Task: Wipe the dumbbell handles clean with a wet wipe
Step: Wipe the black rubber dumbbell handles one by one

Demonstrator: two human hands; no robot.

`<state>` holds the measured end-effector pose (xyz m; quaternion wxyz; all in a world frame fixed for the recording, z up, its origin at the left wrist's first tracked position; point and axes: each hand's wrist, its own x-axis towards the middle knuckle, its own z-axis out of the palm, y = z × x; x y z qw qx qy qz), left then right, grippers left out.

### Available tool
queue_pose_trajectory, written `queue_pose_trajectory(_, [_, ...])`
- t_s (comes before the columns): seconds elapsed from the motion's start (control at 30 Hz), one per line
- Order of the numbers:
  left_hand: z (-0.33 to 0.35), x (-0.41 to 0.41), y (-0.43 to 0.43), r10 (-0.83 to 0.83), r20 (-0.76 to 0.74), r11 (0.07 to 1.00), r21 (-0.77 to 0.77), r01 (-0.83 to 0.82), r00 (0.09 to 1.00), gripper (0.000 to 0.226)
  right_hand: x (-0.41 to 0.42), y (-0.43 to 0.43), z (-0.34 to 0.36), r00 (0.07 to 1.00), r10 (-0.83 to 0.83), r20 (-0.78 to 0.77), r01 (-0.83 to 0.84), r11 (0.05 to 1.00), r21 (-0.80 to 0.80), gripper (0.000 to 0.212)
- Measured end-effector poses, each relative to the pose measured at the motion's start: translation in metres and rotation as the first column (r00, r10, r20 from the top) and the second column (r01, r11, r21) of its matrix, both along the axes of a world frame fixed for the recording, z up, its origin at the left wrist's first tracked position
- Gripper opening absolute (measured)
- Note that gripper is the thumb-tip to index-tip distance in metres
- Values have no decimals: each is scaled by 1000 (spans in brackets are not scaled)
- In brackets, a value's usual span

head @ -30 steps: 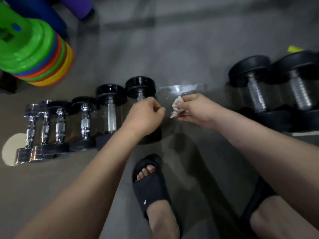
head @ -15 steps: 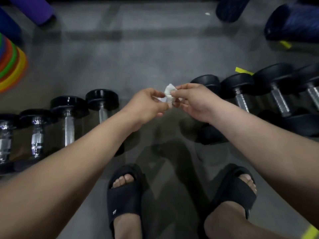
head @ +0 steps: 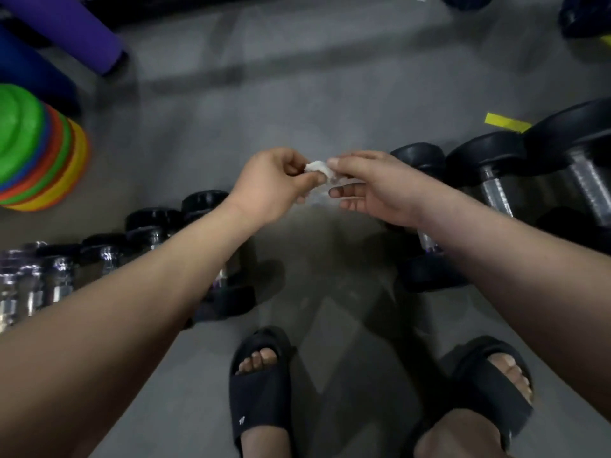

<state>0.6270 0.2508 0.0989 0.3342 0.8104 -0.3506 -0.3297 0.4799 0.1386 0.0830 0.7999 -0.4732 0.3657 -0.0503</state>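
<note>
A small crumpled white wet wipe (head: 318, 169) hangs in the air at the middle of the view. My left hand (head: 271, 185) pinches its left end and my right hand (head: 370, 186) pinches its right end. Below and left, a row of dumbbells (head: 145, 236) with black heads and shiny metal handles lies on the grey floor, partly hidden by my left forearm. Larger dumbbells (head: 492, 186) with metal handles lie at the right, behind my right forearm. Neither hand touches a dumbbell.
A stack of coloured discs (head: 36, 153), green on top, sits at the far left. Purple and blue rolled mats (head: 66, 31) lie at the top left. My feet in black slides (head: 261, 385) stand on the floor below. A yellow tape strip (head: 506, 122) marks the floor at right.
The view has swung back left and is blurred. Both hands stay together on the wipe, held a little lower in the frame, with the wipe more bunched between the fingers.
</note>
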Motion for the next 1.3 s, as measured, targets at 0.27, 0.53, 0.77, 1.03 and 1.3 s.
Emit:
queue_pose_trajectory(0.27, [108, 12, -65, -127, -95, 988, 77, 134, 987, 15, 17, -88, 97, 978, 181, -103, -203, 942, -266, 5])
queue_pose_trajectory(0.53, [160, -15, -103, -577, 383, 772, 543, 330, 722, 43, 4, -112, 121, 890, 219, -400, -388, 826, -410, 10])
queue_pose_trajectory(0.77, [122, -53, -110, -623, 383, 753, 528, 392, 682, 41, -23, -91, 75, 848, -35, -528, -258, 843, -471, 13])
queue_pose_trajectory(1.03, [32, -106, -107, -648, 202, 737, 407, 539, 734, 11, -100, -22, 12, 726, -286, -626, -177, 801, -572, 22])
queue_pose_trajectory(1.3, [-13, -118, -99, -721, 234, 678, 435, 593, 652, 42, -123, -8, -10, 681, -361, -637, -81, 827, -556, 22])
